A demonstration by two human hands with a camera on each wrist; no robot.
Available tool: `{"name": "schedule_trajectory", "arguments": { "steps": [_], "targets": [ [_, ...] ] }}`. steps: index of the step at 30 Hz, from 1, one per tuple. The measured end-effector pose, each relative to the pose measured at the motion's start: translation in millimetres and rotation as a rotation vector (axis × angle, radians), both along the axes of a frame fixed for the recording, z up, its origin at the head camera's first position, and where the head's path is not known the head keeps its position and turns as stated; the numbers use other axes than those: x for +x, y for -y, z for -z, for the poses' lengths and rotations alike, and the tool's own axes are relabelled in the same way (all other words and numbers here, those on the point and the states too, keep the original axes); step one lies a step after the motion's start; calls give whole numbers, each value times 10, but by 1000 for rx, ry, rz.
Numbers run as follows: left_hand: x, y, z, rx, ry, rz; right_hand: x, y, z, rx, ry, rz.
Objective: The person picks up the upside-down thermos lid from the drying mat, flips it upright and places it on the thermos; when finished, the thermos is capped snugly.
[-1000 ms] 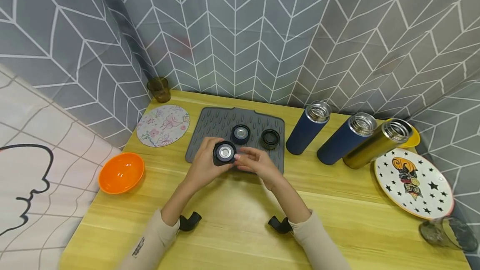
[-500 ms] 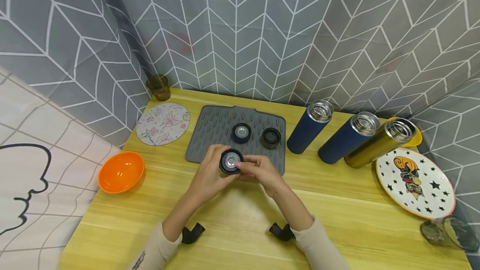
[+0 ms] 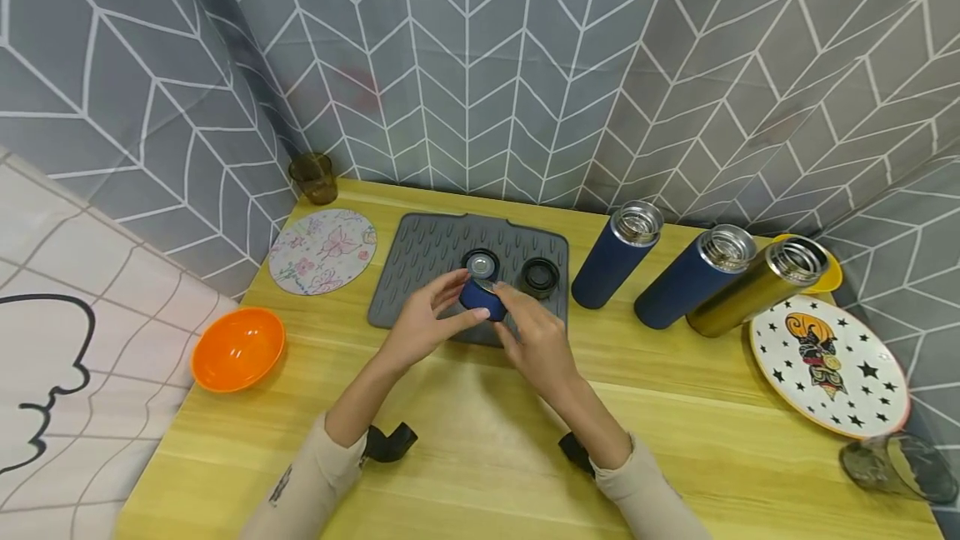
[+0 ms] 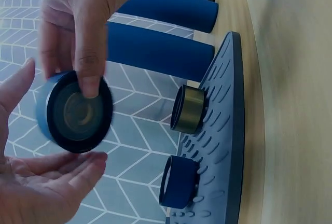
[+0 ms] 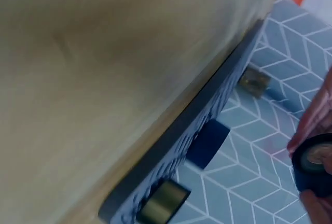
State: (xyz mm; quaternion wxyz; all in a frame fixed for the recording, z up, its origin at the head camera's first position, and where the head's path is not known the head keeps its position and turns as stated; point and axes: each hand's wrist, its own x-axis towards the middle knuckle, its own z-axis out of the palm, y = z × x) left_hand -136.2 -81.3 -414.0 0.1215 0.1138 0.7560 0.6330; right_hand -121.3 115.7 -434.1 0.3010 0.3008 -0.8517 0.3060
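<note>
A blue bottle lid [image 3: 482,300] is held in the air over the near part of the grey mat [image 3: 420,261]. My right hand [image 3: 542,342] pinches it by the rim from above; in the left wrist view its thumb lies over the lid's dark inner side [image 4: 72,120]. Just below the lid, my left hand [image 3: 418,325] has its fingers extended, fingertips right at the lower edge, thumb spread apart. On the mat behind sit another blue lid [image 3: 480,262] and a gold lid [image 3: 539,277], seen side-on in the left wrist view.
Two open blue bottles [image 3: 611,261] [image 3: 686,282] and a gold bottle [image 3: 731,298] stand right of the mat. Farther right are a star-patterned plate [image 3: 828,365] and a dark glass [image 3: 896,467]. An orange bowl [image 3: 238,348], round placemat [image 3: 322,251] and brown glass [image 3: 313,179] sit left.
The lid has tipped from inside-up to blue side showing and shifted slightly right and away from me. My left hand has loosened from it; my right hand now pinches it from above.
</note>
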Motion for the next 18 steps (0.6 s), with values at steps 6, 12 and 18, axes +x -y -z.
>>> {"name": "schedule_trajectory", "arguments": {
  "steps": [6,12,18],
  "targets": [
    [-29,-66,37,19,-84,58,-64,-23,-8,217,-356,14],
    [-9,-126,72,-53,-262,2,-137,-22,12,214,-565,-26],
    [-40,-207,34,-43,-344,-62,-136,-59,0,75,-436,11]
  ]
}}
